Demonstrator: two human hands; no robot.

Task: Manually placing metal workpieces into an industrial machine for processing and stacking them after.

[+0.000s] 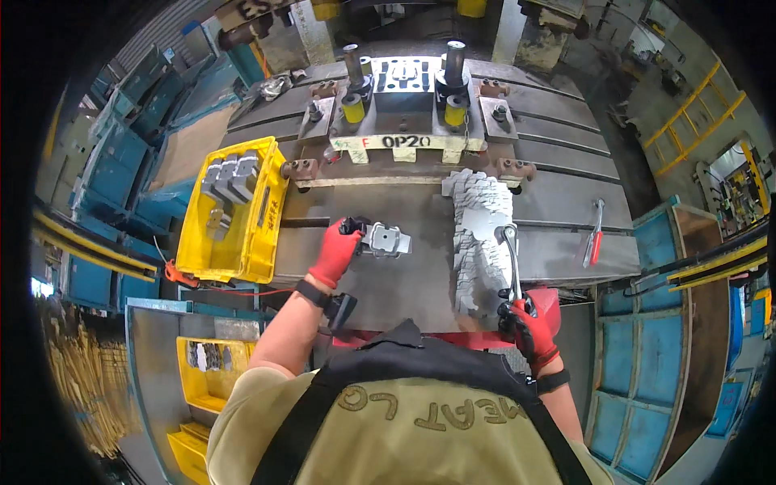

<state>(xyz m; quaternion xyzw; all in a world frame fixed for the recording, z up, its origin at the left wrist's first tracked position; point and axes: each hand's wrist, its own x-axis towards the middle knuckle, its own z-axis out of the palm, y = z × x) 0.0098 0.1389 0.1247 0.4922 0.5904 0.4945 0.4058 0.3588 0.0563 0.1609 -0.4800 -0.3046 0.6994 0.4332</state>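
Note:
My left hand (341,246), in a red and black glove, is closed on the left end of a small stack of stamped metal parts (390,240) over the grey plate. The top part is shiny, with a raised middle and a hole. My right hand (529,330), gloved alike, grips a long silver hand tool (515,263) with a rounded tip; its exact kind cannot be made out. That tip lies over the right edge of a large pile of flat metal blanks (478,218), overlapping in rows. The fingers of both hands are partly hidden.
A yellow crate (279,202) with stacked metal parts stands at the left. Behind the plate is a press die (404,145) with two dark guide posts. A red-handled tool (596,246) lies on the right. Lower left is another yellow bin (212,402).

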